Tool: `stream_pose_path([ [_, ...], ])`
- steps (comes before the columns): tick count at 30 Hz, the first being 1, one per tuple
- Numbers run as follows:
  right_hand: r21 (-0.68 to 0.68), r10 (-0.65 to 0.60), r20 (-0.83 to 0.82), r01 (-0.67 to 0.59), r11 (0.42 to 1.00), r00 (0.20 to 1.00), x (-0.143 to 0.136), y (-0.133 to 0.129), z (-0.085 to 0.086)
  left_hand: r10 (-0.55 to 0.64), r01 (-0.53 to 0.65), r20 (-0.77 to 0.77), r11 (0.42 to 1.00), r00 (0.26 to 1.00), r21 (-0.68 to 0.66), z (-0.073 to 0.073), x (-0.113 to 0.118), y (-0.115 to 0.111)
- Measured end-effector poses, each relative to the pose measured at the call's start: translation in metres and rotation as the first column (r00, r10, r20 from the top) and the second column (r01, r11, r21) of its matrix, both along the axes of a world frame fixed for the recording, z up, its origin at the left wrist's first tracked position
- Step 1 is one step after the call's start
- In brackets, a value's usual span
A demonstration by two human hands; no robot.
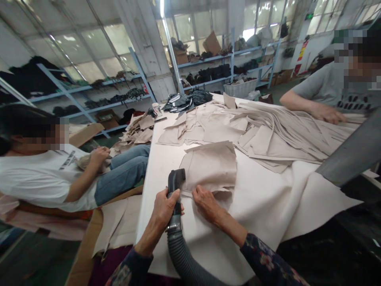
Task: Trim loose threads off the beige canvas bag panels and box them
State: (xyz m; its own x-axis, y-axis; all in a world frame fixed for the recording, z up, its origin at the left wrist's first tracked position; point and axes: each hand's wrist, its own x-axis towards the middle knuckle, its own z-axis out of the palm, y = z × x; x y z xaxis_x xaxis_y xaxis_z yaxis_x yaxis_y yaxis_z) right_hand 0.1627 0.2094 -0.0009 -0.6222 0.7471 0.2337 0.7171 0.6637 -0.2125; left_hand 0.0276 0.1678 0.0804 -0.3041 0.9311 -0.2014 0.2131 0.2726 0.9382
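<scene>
My left hand (167, 202) is wrapped round the black handle of a vacuum hose (176, 180). Its nozzle points right, against the left edge of a beige fabric piece (210, 165). From the handle a grey ribbed hose (183, 250) runs down toward me, fixed by a metal clamp. With fingers pinched, my right hand (206, 201) grips the near left edge of that fabric piece, which looks layered or folded. The piece lies on a large pale cloth (262, 206) spread over the table.
Beige cut pieces and long strips (276, 127) cover the table's far side. At right, a co-worker's hand (329, 114) rests on the strips. A seated person (38, 171) is at left, beside a cardboard box (86, 242). A grey metal post (354, 147) slants at right. Shelves stand behind.
</scene>
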Motion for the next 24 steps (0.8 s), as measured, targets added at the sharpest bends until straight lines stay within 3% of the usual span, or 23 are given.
stream_pose_path([
  [5, 0.087, 0.045, -0.052, -0.040, 0.995, 0.998, 0.002, -0.008, -0.011, -0.064, 0.066, -0.021, 0.992, 0.998, 0.111, -0.002, 0.005, 0.038],
  [12, 0.018, 0.062, -0.107, -0.060, 0.998, 0.992, -0.001, -0.005, -0.007, -0.102, 0.102, 0.018, 0.994, 0.995, 0.029, -0.022, 0.010, 0.096],
  [18, -0.047, 0.067, -0.093, -0.072, 0.996, 0.993, 0.012, -0.013, -0.001, -0.117, 0.120, 0.088, 0.992, 0.989, -0.024, -0.019, -0.003, 0.114],
  [22, -0.144, 0.228, -0.058, -0.234, 0.962, 0.972, 0.029, 0.016, 0.030, -0.159, 0.164, 0.137, 0.986, 0.978, -0.026, -0.023, -0.010, 0.110],
  [23, -0.120, 0.209, -0.051, -0.214, 0.970, 0.977, 0.030, 0.031, 0.042, -0.170, 0.175, 0.146, 0.984, 0.975, -0.021, -0.024, -0.011, 0.109],
  [24, -0.023, 0.062, -0.063, -0.064, 0.998, 0.996, 0.030, 0.047, 0.055, -0.179, 0.183, 0.153, 0.983, 0.972, -0.017, -0.024, -0.011, 0.108],
])
